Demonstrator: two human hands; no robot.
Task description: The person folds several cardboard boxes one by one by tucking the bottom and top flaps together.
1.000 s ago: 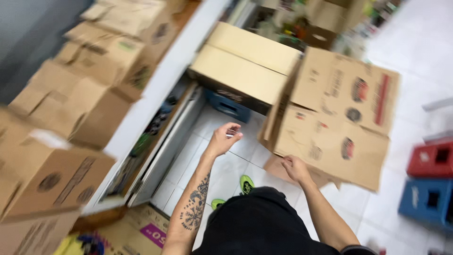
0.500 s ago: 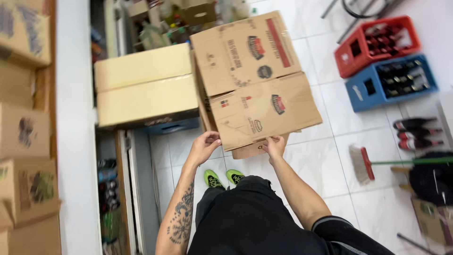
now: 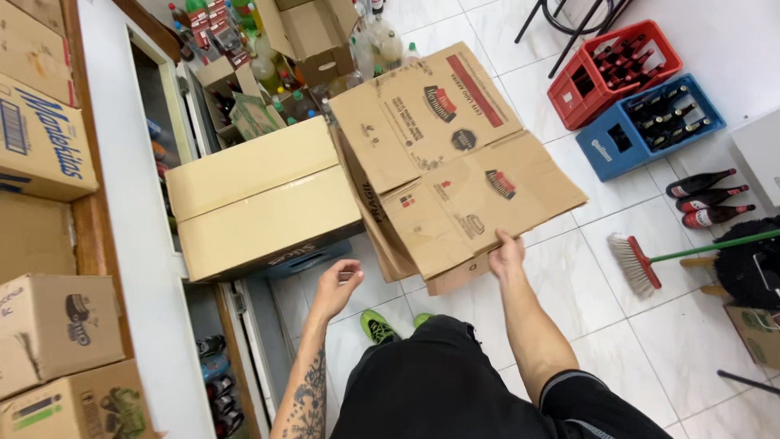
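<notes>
Left hand [image 3: 335,286] free, fingers loosely curled, half open, holding nothing, just below closed cardboard box [image 3: 264,199]. Right hand [image 3: 505,252] gripping lower edge of flattened cardboard box [image 3: 455,175], thumb on top, sheet tilted up above white tile floor [image 3: 585,268]. Green shoes [image 3: 378,327] on tiles near body. Broom [image 3: 642,262] right. Farther right: blue crate [image 3: 650,130], red crate [image 3: 613,69] with bottles.

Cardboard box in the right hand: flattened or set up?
Flattened. The cardboard box lies as flat creased panels with no open cavity, and the right hand grips its lower edge.
</notes>
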